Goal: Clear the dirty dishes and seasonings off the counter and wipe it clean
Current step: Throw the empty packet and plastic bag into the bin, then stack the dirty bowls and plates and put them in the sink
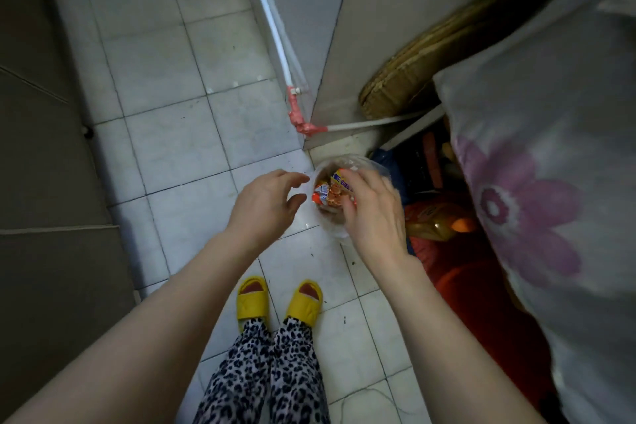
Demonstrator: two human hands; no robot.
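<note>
A small bin lined with a clear plastic bag stands on the tiled floor by a wall corner. Crumpled orange and blue snack wrappers fill it. My right hand reaches into the bin from above, its fingertips on the wrappers; whether it grips them is unclear. My left hand hovers just left of the bin's rim, fingers apart and curled, holding nothing. No counter or dishes are in view.
White floor tiles spread ahead. White pipes with pink tape run along the wall. A floral cloth hangs at right over orange bottles and red bags. Flattened cardboard leans behind. Dark cabinets stand left.
</note>
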